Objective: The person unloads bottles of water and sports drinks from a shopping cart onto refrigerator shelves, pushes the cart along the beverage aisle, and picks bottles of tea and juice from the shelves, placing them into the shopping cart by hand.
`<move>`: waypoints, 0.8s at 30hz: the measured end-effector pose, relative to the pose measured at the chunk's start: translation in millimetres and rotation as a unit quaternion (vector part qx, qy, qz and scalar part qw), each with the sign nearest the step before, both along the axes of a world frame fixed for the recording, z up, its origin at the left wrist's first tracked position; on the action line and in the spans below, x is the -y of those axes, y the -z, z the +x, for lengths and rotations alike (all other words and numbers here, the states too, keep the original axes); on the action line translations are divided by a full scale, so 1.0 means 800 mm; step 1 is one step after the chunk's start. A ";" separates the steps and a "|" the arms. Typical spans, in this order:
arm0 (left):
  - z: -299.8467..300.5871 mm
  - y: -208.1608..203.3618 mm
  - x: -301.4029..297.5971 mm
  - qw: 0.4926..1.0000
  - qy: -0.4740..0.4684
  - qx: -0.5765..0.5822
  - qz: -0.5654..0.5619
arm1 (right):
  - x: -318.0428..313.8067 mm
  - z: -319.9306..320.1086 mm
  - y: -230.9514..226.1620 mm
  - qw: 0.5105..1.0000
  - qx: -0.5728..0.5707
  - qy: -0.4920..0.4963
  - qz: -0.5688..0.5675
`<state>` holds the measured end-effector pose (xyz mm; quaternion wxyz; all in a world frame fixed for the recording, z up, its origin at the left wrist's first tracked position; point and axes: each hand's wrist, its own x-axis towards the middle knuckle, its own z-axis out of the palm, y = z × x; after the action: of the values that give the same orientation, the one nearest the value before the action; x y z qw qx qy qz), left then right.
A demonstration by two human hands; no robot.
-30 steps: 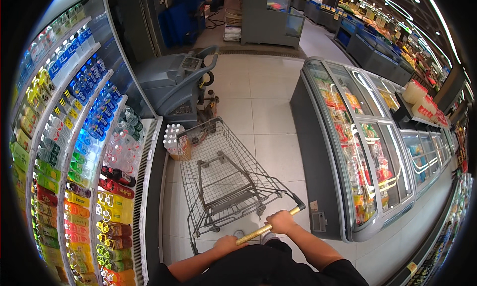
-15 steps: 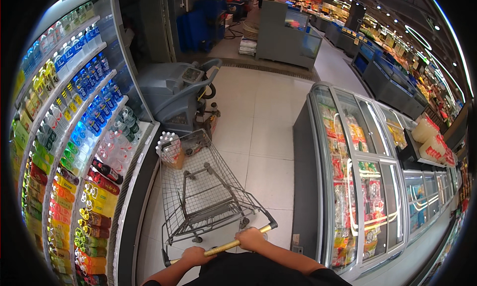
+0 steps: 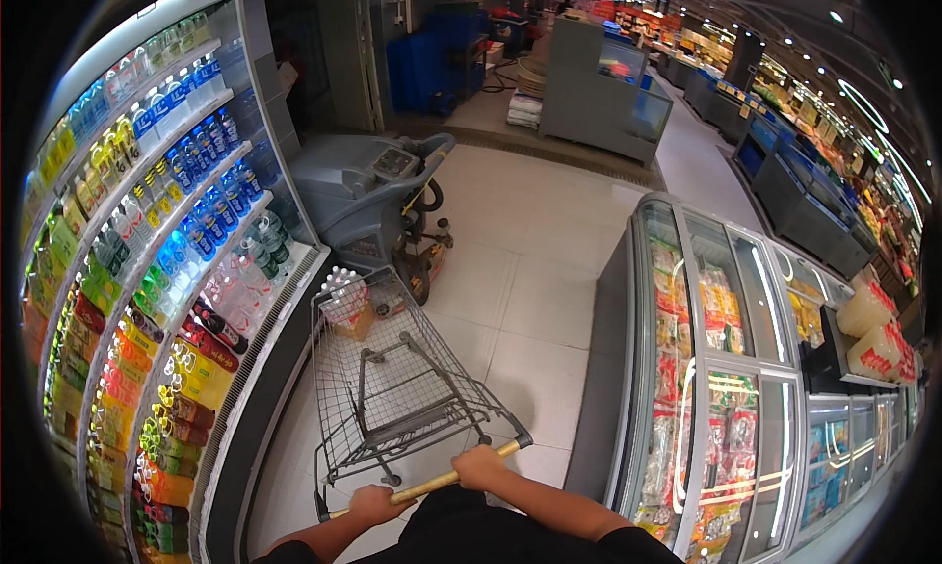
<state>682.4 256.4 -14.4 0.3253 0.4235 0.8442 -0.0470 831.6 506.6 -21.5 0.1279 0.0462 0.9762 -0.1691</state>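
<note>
My left hand [image 3: 377, 506] is closed around the yellow handle bar [image 3: 438, 485] of a wire shopping cart [image 3: 392, 397], near its left end. Farther right along the same bar, my right hand [image 3: 479, 467] grips it with the fingers wrapped over. The cart stands in front of me, its basket pointing forward and slightly left. A group of white-capped bottles [image 3: 343, 291] with an orange-brown base shows at the cart's far left corner; through the wire I cannot tell whether it is inside or just beyond.
Lit drink shelves [image 3: 196, 270] line the left side. A grey floor-cleaning machine [image 3: 368, 196] stands close beyond the cart's far end. Glass-topped freezers [image 3: 706, 368] run along the right. Farther ahead are a grey counter [image 3: 599, 103] and a dark doorway [image 3: 319, 64].
The shelves, cleaning machine and freezers have shifted right and slightly down in view, as my view turned a little left. Both hands keep hold of the cart's handle.
</note>
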 end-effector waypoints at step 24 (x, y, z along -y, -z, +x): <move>0.044 -0.021 -0.220 0.960 -0.256 0.102 -0.059 | -0.258 -0.102 -0.006 0.983 -0.018 -0.180 -0.011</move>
<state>717.7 432.1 2.7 0.4352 0.1760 0.8824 0.0311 750.4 712.9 -16.7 0.1395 -0.1352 0.9687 -0.1545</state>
